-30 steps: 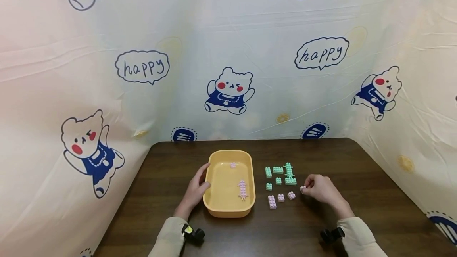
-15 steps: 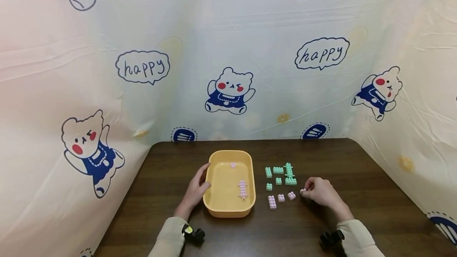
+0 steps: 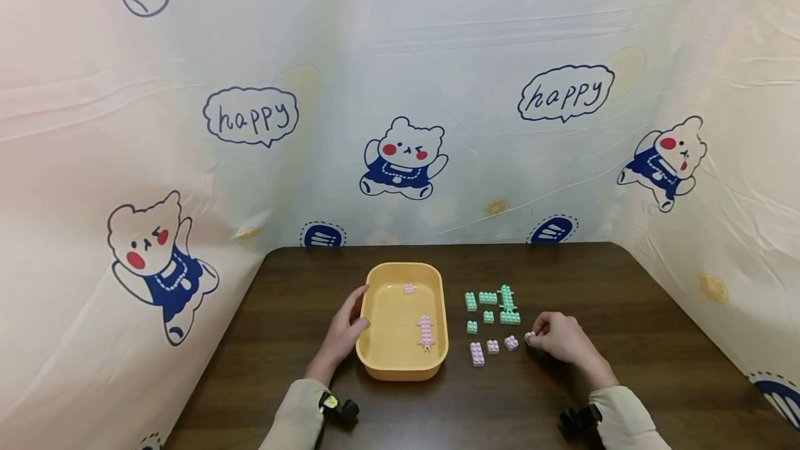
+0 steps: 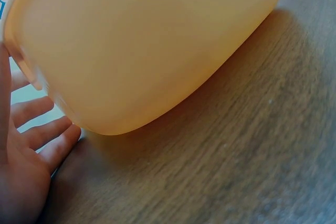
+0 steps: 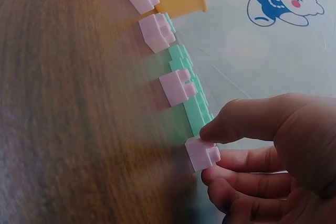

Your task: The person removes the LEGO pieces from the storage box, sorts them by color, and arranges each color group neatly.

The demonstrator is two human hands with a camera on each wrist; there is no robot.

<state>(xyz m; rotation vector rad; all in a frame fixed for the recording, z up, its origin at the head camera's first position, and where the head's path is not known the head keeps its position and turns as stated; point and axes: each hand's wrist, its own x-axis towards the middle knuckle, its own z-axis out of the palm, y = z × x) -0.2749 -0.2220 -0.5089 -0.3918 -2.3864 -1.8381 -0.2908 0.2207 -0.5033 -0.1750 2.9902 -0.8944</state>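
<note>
My left hand [image 3: 340, 335] rests against the left side of a yellow tray [image 3: 389, 321]. In the left wrist view its fingers [image 4: 60, 148] lie fairly straight along the outer wall, with the thumb at the rim. To the right, my right hand [image 3: 562, 337] pinches a small pink building brick [image 5: 200, 154] between thumb and fingertips, low over the table. That brick lines up with other pink bricks: a long one [image 3: 478, 354] and two small ones [image 3: 493, 346]. Inside the tray lie a studded pink piece with side nubs [image 3: 426, 332] and a small pink brick [image 3: 409, 289].
Several green bricks [image 3: 488, 298] lie behind the pink row, right of the tray. Among them is a long green piece with side nubs [image 3: 506, 297]. The dark wooden table [image 3: 431, 415] meets a printed curtain [image 3: 475, 158] at the back and sides.
My right hand has dipped very slightly, still pinching the small pink brick. The left hand, the tray and the other bricks keep their places.
</note>
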